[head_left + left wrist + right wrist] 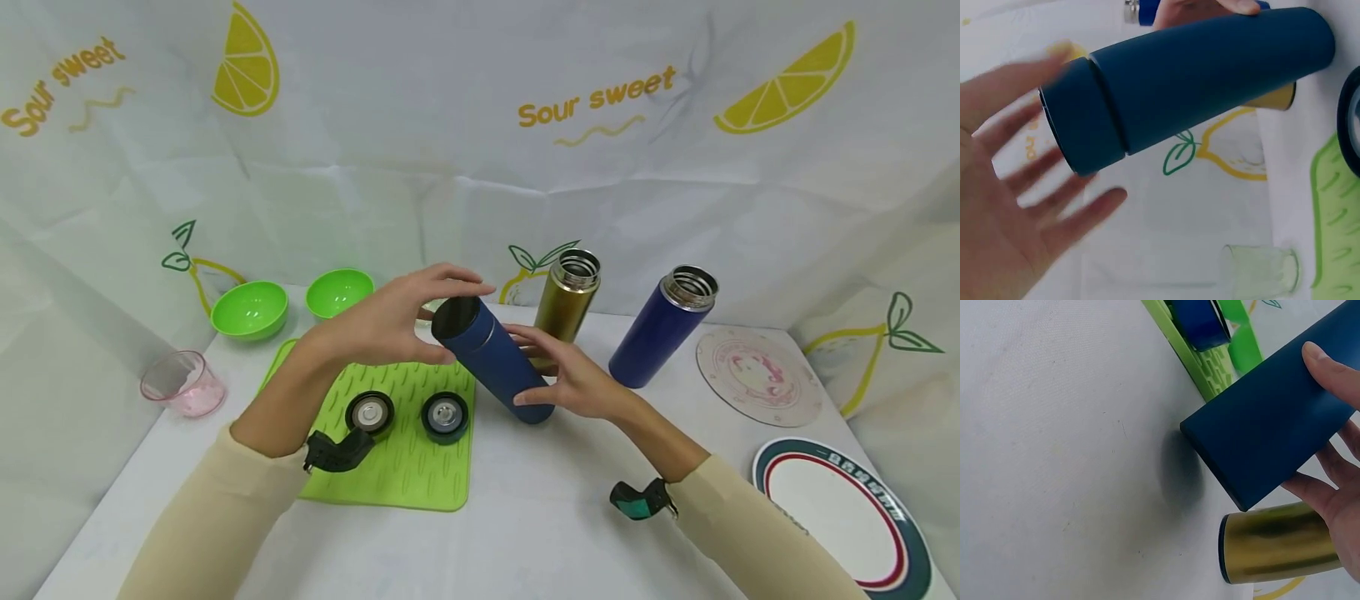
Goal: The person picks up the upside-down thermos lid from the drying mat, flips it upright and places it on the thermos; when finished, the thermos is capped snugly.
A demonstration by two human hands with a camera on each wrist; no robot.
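Observation:
A dark blue flask (498, 367) with its lid (1079, 119) on is held tilted above the table, lid end up and toward the left. My right hand (573, 375) grips its lower body, thumb on the near side and fingers behind. Around the lid end, my left hand (390, 312) has its fingers spread and fairly straight; the left wrist view shows a gap between palm and lid. Whether the fingertips touch the lid is unclear. Behind the right hand stands a lidless gold flask (566, 296), and farther right a lidless purple-blue flask (660, 329).
Two round lids (371, 414) lie on a green mat (405, 483). Two green bowls (250, 310) and a pink cup (183, 385) are at the left. A clear glass (1260, 270) stands behind the mat. A pink round mat (757, 375) and an oval plate (832, 517) lie right.

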